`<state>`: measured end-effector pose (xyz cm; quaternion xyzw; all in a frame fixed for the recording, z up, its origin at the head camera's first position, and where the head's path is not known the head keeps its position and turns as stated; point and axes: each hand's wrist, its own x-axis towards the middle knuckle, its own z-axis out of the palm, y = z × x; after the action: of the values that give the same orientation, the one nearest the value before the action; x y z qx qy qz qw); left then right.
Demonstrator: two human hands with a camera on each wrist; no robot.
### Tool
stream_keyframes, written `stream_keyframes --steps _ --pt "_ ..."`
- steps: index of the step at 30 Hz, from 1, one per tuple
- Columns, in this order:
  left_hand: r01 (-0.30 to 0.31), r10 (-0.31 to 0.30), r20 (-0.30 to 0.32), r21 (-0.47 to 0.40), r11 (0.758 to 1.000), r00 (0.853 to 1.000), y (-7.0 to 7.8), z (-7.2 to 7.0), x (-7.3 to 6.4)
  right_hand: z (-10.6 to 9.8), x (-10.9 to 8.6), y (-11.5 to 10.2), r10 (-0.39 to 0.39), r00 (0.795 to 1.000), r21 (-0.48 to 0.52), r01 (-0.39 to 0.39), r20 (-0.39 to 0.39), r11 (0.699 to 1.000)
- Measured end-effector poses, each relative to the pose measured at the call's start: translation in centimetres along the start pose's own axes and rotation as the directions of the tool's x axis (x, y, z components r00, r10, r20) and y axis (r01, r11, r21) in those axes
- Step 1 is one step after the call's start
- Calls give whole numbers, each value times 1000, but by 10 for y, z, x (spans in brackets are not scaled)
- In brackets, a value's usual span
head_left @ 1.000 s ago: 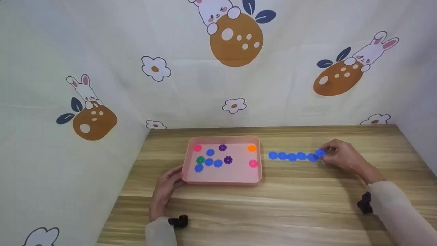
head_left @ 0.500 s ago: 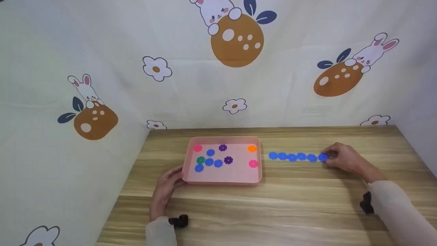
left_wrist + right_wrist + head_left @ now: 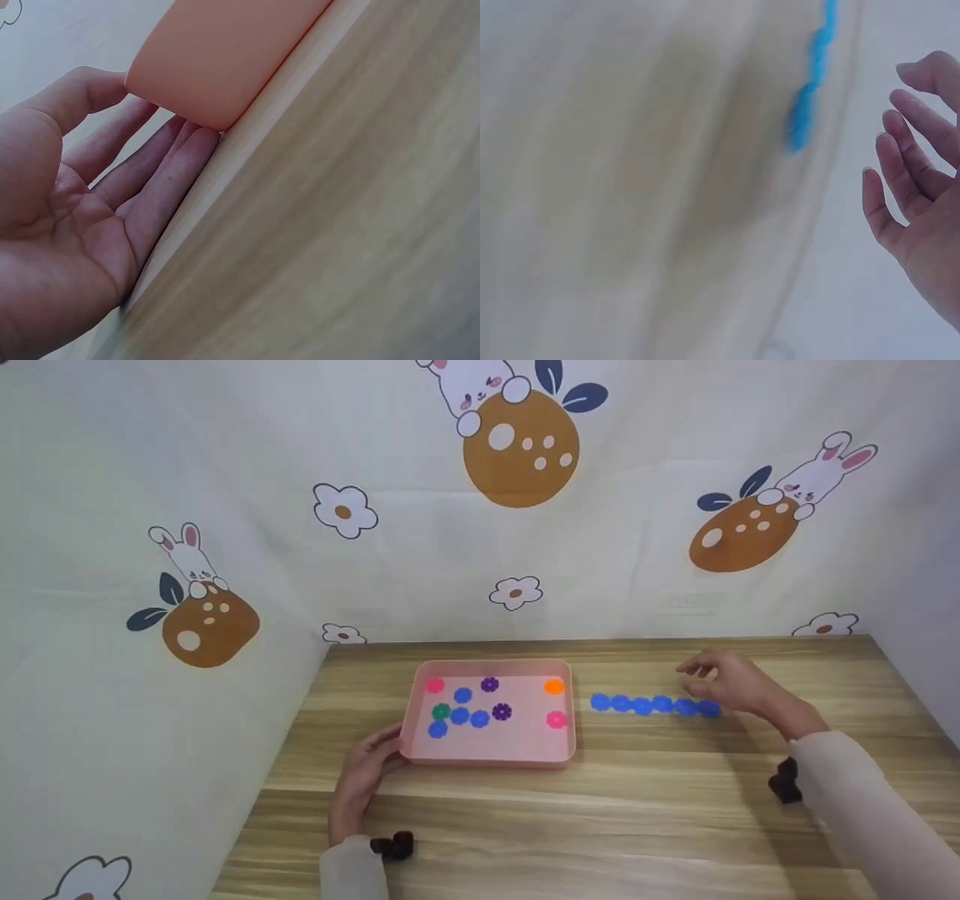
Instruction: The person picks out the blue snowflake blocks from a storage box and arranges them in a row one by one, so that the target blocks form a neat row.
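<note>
In the head view my left hand touches the left side of a pink tray. In the left wrist view the thumb meets the tray's rim and the fingers lie fairly straight against its outer wall; some fingertips are hidden behind it. My right hand is raised over the right end of a row of blue snowflake discs, holding nothing. Its fingers are loosely bent and apart from the row. The same blue row is blurred in the right wrist view.
Inside the tray lie several loose snowflake discs: blue, green, purple, pink and orange. The wooden table ends at a printed cloth behind and at both sides.
My right hand pressed the last blue disc down at the row's right end, then let go and lifted up and slightly left. The left hand and tray stayed put.
</note>
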<state>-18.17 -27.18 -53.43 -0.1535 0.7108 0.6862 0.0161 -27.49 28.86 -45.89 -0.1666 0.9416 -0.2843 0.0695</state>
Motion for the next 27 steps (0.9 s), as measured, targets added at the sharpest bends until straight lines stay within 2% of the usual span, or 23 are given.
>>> stream_keyframes --steps 5,12,19,21,27 --pt "5 -5 6 29 1000 1000 1 1 -1 0 17 -37 -96 995 35 97 -26 995" --pt "-5 4 17 44 999 1000 2 1 0 19 41 -85 -174 984 104 177 -34 979" --pt "15 -15 13 36 999 1000 4 0 -2 36 60 -133 -207 976 104 200 66 974" --pt "2 -2 13 18 1000 1000 3 0 -2 41 65 -145 -220 971 94 212 96 973" --pt "-5 5 -2 -6 1000 1000 1 1 0 63 82 -171 -250 954 52 245 165 968"
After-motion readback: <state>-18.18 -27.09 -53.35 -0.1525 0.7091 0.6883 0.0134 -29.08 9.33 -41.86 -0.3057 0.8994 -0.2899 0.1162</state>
